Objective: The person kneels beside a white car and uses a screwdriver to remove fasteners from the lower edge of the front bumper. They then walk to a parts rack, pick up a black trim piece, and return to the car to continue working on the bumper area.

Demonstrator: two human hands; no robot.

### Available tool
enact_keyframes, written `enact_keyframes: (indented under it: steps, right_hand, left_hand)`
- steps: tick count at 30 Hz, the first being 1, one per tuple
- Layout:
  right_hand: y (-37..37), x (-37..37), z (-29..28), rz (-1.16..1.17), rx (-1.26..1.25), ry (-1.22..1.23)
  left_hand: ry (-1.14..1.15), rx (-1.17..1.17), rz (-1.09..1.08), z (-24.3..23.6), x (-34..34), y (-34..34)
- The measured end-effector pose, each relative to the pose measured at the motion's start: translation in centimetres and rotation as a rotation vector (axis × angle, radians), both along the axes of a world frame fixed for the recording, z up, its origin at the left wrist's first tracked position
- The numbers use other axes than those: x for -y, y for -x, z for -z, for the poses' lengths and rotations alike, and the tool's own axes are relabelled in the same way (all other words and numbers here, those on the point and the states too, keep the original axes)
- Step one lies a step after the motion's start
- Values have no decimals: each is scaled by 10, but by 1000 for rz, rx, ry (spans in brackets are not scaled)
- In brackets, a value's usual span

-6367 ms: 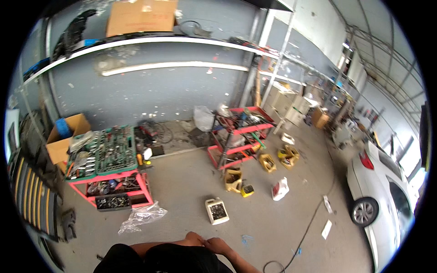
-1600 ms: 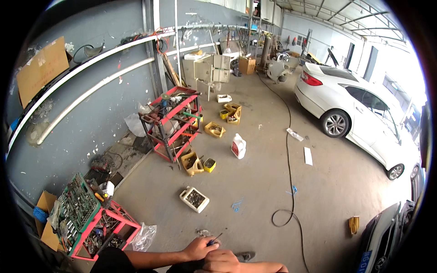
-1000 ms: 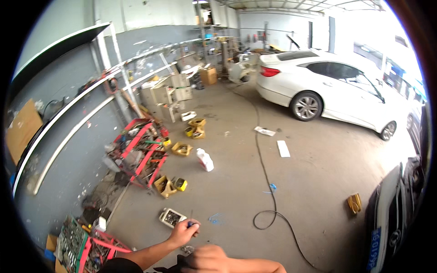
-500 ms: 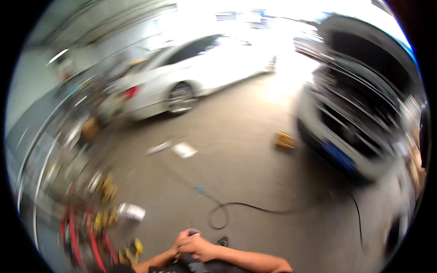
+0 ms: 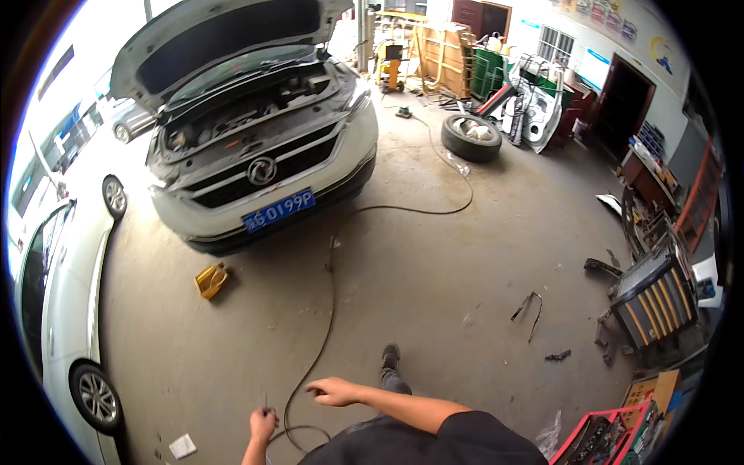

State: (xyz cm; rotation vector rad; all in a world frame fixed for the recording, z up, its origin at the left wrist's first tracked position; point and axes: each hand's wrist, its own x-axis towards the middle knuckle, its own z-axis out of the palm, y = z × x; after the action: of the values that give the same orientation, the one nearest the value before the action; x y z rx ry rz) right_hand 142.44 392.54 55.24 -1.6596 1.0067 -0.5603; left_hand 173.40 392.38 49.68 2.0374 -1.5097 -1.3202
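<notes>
Low in the view, my left hand (image 5: 263, 425) is closed around a small dark object (image 5: 268, 411) with what looks like a thin shaft pointing up; its kind is too small to make out. My right hand (image 5: 335, 391) hovers to the right of it and a little higher, fingers loosely stretched toward the left, with nothing visible in them. The two hands are apart. Beneath and between them a black hose (image 5: 316, 358) runs along the floor, looping near my left hand.
Ahead stands a white car (image 5: 353, 159) with its hood raised. A yellow block-like object (image 5: 211, 280) lies before it. Another white car (image 5: 74, 310) is at left. A tire (image 5: 471, 139) lies farther back. Dismantled parts (image 5: 651, 298) and a red-edged toolbox (image 5: 601, 434) line the right.
My view has swung right, bringing the raised-hood car from the right side to the left of centre. My hands, earlier together at my waist, have separated.
</notes>
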Motion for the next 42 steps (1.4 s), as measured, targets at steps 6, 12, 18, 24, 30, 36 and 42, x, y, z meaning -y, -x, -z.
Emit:
enact_keyframes:
  steps: [6, 12, 18, 24, 30, 36, 42]
  right_hand:
    - [198, 14, 94, 515, -400, -174]
    - [372, 107, 75, 676, -434, -129]
    - [483, 222, 2, 895, -57, -26]
    - [599, 268, 127, 885, -186, -279]
    - [754, 102, 271, 1097, -365, -1399]
    - [868, 94, 204, 1798, -62, -1202]
    - [1018, 218, 243, 1561, 49, -1325]
  left_hand:
    - [-349, 643, 431, 126, -10, -15]
    - [-399, 567, 461, 90, 83, 121]
    - [-214, 433, 427, 114, 280, 303]
    - [-152, 40, 396, 73, 433, 559]
    - [-245, 373, 870, 121, 565, 706]
    - [-64, 412, 838, 75, 732, 867]
    - [52, 122, 505, 46, 835, 1046]
